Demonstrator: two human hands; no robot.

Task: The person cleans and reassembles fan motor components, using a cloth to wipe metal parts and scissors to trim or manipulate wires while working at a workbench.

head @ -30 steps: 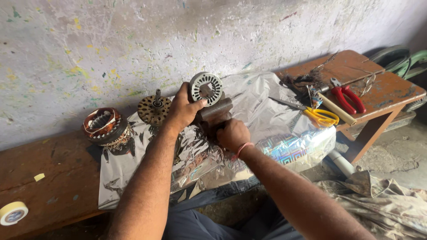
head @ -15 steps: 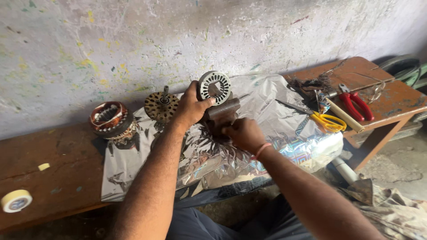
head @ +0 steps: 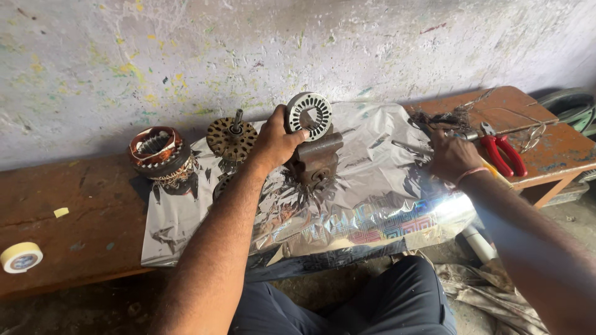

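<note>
The fingers of the left hand are wrapped around the rim of a round, slotted metal stator core, thumb on its near edge, holding it upright on top of a small rusty bench vise that sits just below the fingers on a sheet of crinkled silver foil. Just beside that hand on its outer side stands a brown perforated rotor disc with a short shaft, and farther out the same way a stator wound with copper wire rests at the foil's edge. The fingers of the right hand are curled down over the tools at the far end of the foil; whether they actually grip one cannot be told, since the hand covers them. Just past those fingers lie red-handled pliers and a tangle of thin wire on the wooden bench. Well apart, at the bench's other end, lies a roll of pale tape.
</note>
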